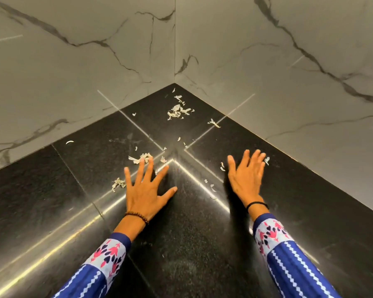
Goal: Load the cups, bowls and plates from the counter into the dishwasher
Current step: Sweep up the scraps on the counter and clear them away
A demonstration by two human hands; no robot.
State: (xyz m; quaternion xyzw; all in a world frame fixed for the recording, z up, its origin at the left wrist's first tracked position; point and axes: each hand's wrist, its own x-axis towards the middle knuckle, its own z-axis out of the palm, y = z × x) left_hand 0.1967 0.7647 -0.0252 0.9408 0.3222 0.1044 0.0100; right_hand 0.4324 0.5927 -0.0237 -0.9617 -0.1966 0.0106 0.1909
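Observation:
My left hand [145, 188] lies flat, palm down, on the black granite counter [187, 244], fingers spread and holding nothing. My right hand [247, 176] rests flat on the same counter a little to the right, fingers together but extended, also holding nothing. Both arms wear blue patterned sleeves. No cups, bowls, plates or dishwasher appear in this view.
The counter runs into a corner between two white marble-patterned walls [95, 61]. Pale dry scraps [178, 111] lie scattered near the corner, and more scraps [119, 183] sit beside my left hand and around my right fingertips.

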